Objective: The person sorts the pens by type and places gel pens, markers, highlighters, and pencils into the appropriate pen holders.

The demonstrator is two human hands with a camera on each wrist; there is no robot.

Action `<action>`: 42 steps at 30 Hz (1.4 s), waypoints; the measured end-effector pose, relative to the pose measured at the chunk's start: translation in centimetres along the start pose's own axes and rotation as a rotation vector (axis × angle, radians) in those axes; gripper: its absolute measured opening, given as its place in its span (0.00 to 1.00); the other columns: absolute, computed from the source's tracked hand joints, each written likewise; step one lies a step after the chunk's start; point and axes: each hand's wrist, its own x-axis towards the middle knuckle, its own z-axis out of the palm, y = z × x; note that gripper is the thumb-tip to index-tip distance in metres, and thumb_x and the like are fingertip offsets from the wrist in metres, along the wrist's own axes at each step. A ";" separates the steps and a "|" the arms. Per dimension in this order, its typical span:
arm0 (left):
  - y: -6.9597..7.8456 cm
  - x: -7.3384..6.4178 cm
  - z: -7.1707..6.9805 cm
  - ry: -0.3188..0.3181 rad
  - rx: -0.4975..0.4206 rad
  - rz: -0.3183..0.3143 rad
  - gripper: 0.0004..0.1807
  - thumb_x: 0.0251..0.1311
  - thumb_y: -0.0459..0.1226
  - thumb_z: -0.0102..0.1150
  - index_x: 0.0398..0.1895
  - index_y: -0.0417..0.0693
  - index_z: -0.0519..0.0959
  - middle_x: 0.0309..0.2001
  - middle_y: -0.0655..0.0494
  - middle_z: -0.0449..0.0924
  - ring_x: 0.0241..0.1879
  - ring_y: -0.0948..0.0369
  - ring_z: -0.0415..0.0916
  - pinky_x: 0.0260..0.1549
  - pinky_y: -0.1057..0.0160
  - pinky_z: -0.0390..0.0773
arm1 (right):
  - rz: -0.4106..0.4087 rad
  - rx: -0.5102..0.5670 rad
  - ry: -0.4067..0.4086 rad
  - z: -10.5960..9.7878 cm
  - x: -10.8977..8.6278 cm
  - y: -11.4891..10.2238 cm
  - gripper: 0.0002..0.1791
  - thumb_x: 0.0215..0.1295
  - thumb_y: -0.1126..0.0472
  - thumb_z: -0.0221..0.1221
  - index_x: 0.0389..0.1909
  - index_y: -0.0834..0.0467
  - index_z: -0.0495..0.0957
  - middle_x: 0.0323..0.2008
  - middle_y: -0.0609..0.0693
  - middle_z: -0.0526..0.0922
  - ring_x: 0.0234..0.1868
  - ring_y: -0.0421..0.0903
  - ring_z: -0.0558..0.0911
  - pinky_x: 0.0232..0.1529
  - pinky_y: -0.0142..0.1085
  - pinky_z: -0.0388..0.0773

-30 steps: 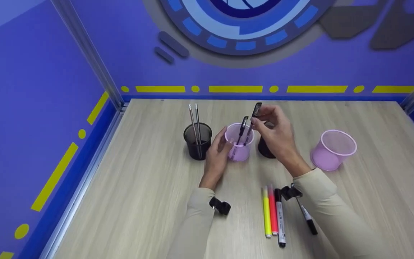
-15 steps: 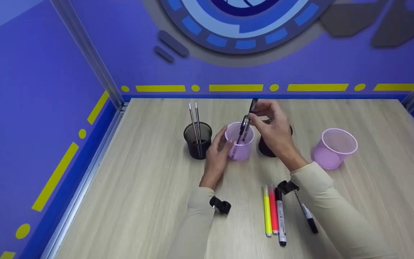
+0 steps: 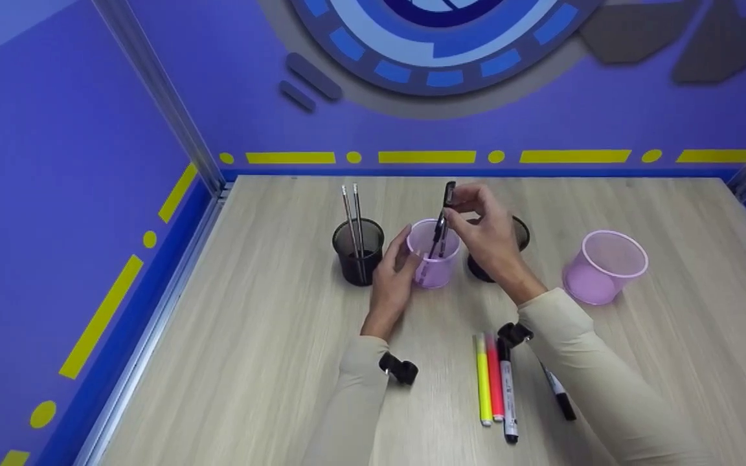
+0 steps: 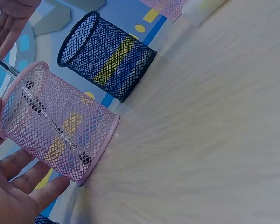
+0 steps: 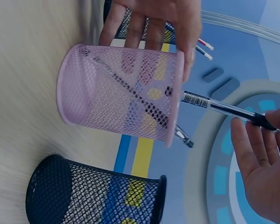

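Note:
My left hand (image 3: pixel 391 288) holds a pink mesh pen cup (image 3: pixel 434 275) from its left side, thumb near the rim and fingers along the wall. The cup stands upright on the table. One black-capped pen (image 5: pixel 151 107) leans inside it. Above the rim, my right hand (image 3: pixel 493 236) pinches a second clear-barrelled pen (image 5: pixel 219 106) near its black cap. This pen's lower end sits at the cup's mouth, inside the rim. Behind the right hand stands a black mesh cup (image 4: pixel 107 56), partly hidden in the head view.
Another black mesh cup (image 3: pixel 358 270) with two pencils (image 3: pixel 351 213) stands on the left. A second pink cup (image 3: pixel 593 285) is at the right. Nearer me lie yellow (image 3: pixel 483 382) and red (image 3: pixel 495 382) highlighters and a marker (image 3: pixel 509 395); another marker (image 3: pixel 559 395) lies by the right forearm.
My right hand has shifted left with its pen, which now stands more upright and close beside the pen in the cup. My left hand keeps its place on the cup.

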 end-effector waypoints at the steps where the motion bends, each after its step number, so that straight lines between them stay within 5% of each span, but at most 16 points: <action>1: 0.0 0.0 0.0 -0.002 0.004 -0.002 0.30 0.77 0.42 0.61 0.80 0.54 0.70 0.72 0.49 0.75 0.71 0.57 0.72 0.73 0.60 0.67 | 0.006 -0.016 -0.005 0.0 0.0 0.1 0.16 0.68 0.73 0.68 0.54 0.68 0.78 0.46 0.57 0.86 0.45 0.44 0.86 0.41 0.28 0.81; 13: 0.2 -0.1 0.1 -0.012 0.000 0.004 0.30 0.76 0.43 0.58 0.80 0.54 0.70 0.71 0.50 0.76 0.70 0.58 0.73 0.71 0.59 0.70 | 0.053 -0.124 -0.091 0.3 -0.9 1.9 0.16 0.68 0.73 0.68 0.54 0.66 0.77 0.47 0.58 0.86 0.47 0.54 0.87 0.44 0.27 0.82; 24: 0.2 -0.1 0.1 -0.019 -0.011 0.007 0.31 0.77 0.45 0.59 0.80 0.53 0.69 0.72 0.50 0.76 0.71 0.57 0.73 0.71 0.58 0.70 | 0.096 -0.158 -0.156 0.4 -1.2 2.3 0.15 0.68 0.75 0.66 0.53 0.68 0.76 0.48 0.62 0.85 0.49 0.58 0.87 0.54 0.52 0.84; 42: 0.2 -0.1 0.0 -0.004 -0.003 0.009 0.31 0.76 0.46 0.60 0.80 0.53 0.70 0.72 0.52 0.76 0.70 0.58 0.73 0.71 0.57 0.70 | 0.044 -0.282 -0.242 0.8 -1.4 2.3 0.15 0.67 0.76 0.67 0.51 0.69 0.77 0.46 0.64 0.86 0.47 0.59 0.88 0.53 0.53 0.85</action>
